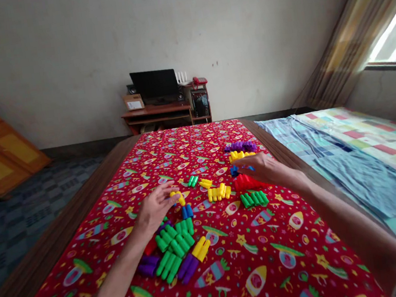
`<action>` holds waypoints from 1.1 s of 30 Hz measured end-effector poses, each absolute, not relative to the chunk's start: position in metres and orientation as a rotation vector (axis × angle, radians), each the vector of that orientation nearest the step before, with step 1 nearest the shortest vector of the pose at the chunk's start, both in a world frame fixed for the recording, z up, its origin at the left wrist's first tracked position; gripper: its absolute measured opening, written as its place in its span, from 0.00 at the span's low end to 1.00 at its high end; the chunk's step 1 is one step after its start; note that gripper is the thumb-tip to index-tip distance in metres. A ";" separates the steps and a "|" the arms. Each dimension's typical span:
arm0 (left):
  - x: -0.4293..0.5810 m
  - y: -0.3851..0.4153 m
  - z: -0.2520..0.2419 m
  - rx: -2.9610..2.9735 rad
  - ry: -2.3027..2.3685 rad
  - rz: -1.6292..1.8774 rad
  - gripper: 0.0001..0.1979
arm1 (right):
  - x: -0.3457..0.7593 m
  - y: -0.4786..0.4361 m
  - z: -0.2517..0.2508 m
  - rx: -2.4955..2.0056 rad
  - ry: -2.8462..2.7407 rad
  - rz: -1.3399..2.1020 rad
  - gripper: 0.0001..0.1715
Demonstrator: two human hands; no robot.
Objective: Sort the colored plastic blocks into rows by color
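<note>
My left hand (158,204) is closed, its thumb and fingers pinching a yellow bullet-shaped plastic building block (180,199). Just below it lie a blue pair (187,212) and a mixed pile with green blocks (176,240), purple blocks (188,268) and a yellow pair (201,249). On the right, my right hand (259,167) reaches over the blue blocks (234,171), its fingertips closed on a blue block and partly hiding it. Around that hand are rows of yellow blocks (241,154), red blocks (246,182), purple blocks (241,147) and green blocks (254,199).
A red rocket-patterned cloth (249,254) covers the surface. Mid-cloth lie a yellow row (219,192), a small yellow piece (206,183) and a green pair (193,181). Beyond stands a desk (157,110) with a monitor (155,85). A checkered bedspread (377,143) lies at right.
</note>
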State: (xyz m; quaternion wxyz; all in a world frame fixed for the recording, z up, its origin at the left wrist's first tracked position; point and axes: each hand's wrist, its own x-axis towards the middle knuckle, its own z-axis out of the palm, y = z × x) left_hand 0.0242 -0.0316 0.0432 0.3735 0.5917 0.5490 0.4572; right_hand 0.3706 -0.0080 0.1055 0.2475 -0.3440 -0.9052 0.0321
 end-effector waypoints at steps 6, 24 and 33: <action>0.042 -0.048 0.055 1.253 1.142 1.178 0.33 | 0.289 -0.040 0.096 -0.570 -2.546 0.246 0.22; 0.078 -0.082 0.048 1.259 0.901 0.825 0.34 | 0.278 -0.074 0.068 -0.910 -2.550 0.273 0.26; 0.089 -0.092 0.044 0.987 0.771 0.858 0.34 | 0.289 -0.076 0.067 -0.508 -2.411 0.353 0.38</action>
